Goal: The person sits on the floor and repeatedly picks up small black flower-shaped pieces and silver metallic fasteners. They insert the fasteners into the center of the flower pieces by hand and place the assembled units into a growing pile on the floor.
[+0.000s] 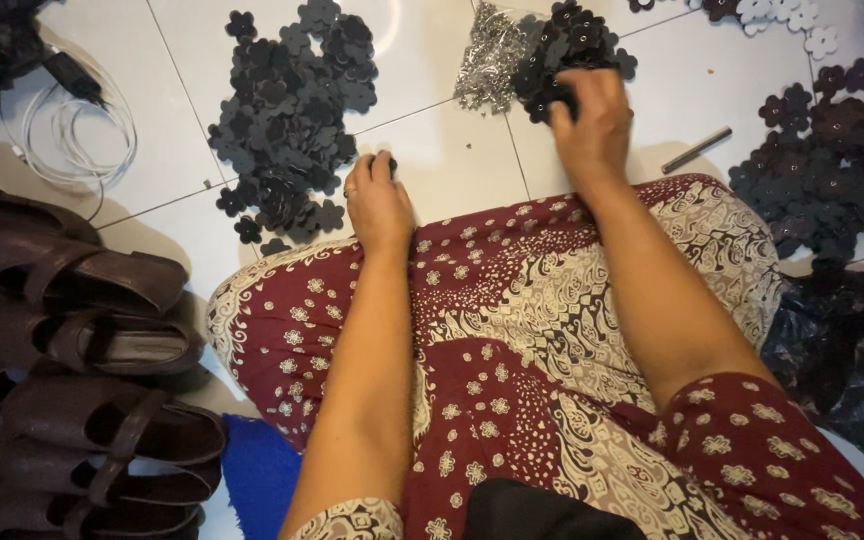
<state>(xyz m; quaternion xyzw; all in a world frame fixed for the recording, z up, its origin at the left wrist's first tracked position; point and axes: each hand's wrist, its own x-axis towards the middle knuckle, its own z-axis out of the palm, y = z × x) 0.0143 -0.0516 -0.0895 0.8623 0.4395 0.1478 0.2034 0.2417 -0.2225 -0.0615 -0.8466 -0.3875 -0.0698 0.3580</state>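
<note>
Black flower cutouts, heaped on white floor tile beside a bag of metal studs; right hand closed among them. Left hand pinches one dark piece. Likely light, floppy; best pinched by a petal edge. Second pile left.

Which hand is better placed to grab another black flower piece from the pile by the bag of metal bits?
Right hand: it already rests on that flower pile; left hand sits away.
</note>
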